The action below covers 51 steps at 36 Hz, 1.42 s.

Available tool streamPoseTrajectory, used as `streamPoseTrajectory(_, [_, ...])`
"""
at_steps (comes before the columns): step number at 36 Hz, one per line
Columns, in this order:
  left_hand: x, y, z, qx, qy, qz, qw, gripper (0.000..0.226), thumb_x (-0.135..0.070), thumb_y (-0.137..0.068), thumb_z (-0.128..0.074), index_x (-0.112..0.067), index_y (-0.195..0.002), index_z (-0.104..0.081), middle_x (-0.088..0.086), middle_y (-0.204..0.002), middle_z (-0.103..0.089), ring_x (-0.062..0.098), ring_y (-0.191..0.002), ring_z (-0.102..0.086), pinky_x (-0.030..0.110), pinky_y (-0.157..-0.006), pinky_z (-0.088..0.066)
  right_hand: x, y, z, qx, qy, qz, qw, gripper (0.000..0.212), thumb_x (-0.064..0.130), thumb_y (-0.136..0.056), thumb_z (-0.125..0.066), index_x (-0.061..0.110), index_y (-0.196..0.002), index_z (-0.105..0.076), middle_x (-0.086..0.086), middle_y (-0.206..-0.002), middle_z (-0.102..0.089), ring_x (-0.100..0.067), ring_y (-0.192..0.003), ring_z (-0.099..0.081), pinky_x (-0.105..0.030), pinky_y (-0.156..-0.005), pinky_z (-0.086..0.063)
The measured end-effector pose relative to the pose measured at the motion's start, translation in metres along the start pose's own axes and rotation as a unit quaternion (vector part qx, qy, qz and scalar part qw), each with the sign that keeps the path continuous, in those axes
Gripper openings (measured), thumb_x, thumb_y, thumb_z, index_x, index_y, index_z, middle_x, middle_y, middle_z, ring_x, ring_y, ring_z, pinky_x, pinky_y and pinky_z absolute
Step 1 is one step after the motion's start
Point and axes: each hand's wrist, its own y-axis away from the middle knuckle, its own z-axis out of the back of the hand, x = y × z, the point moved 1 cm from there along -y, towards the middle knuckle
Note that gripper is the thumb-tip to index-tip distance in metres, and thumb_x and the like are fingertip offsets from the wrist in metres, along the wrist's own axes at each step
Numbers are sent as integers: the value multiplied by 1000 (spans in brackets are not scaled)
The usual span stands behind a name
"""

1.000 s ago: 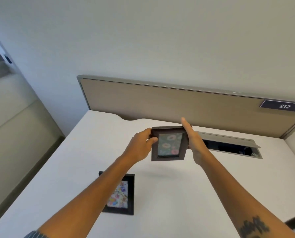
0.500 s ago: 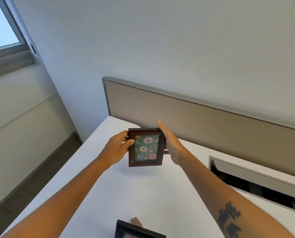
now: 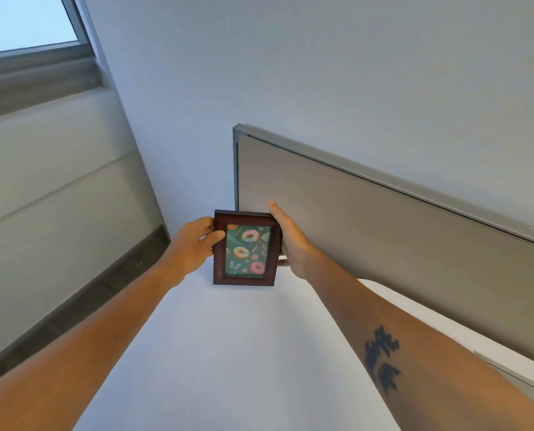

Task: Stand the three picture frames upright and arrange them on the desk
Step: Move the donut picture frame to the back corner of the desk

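Note:
A dark brown picture frame (image 3: 245,248) with a doughnut print on green stands upright at the far left corner of the white desk (image 3: 228,353). Its lower edge looks to be at or just above the desk top. My left hand (image 3: 194,247) grips the frame's left side, thumb on the front. My right hand (image 3: 290,241) holds the right side, fingers stretched up along the edge. The other frames are out of view.
A beige partition panel (image 3: 384,244) with a grey metal rim runs along the back of the desk, close behind the frame. The desk's left edge drops to the floor by a wall with a window (image 3: 26,23). A cable tray lid (image 3: 514,377) shows at lower right.
Both hands have carried the frame left and farther back to the desk's far left corner. The view has swung left, and the black frame lying on the desk has left the view.

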Motion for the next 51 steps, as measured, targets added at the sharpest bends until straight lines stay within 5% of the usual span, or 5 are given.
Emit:
streamPoseTrajectory(16, [19, -45, 0, -32, 13, 16, 999, 36, -21, -105, -60, -8, -138, -60, 14, -133, -70, 33, -124, -68, 56, -105, -57, 2, -63, -8, 0, 22, -7, 1000, 92, 101, -81, -38, 27, -117, -80, 2, -100, -87, -20, -106, -76, -38, -71, -45])
streamPoseTrajectory(29, [17, -39, -3, -92, 30, 28, 995, 42, -30, -102, -65, -15, -141, -58, 7, -132, -68, 28, -127, -64, 52, -106, -56, 2, -48, 2, 16, 63, -28, 998, 114, 110, -72, -21, 29, -132, -73, -10, -134, -71, -35, -127, -64, -62, -119, -34])
streamPoseTrajectory(35, [29, -19, -6, -122, -44, 2, 992, 66, -40, -102, -64, -24, -159, -35, 6, -159, -50, 27, -143, -52, 46, -113, -46, -25, -13, 21, -25, 125, 57, 990, 66, 95, -89, -41, 47, -127, -67, 0, -145, -67, -18, -122, -66, -37, -96, -51])
streamPoseTrajectory(43, [59, 80, -19, -142, -375, -148, 904, 93, -74, -98, -26, -19, -168, -2, 5, -177, 8, 27, -163, 10, 61, -128, -1, -113, 59, 61, -169, 582, 232, 761, 95, 80, -98, -10, 22, -172, -27, -2, -182, -20, -25, -169, -14, -59, -136, -11])
streamPoseTrajectory(51, [61, 190, -39, -91, -377, -161, 908, 97, -84, -90, -11, -27, -166, 8, -6, -174, 20, 21, -161, 18, 57, -129, 1, -166, 159, 87, -191, 598, 226, 745, 85, 71, -106, -15, 20, -175, -16, -4, -185, -1, -25, -171, 4, -55, -137, 1])
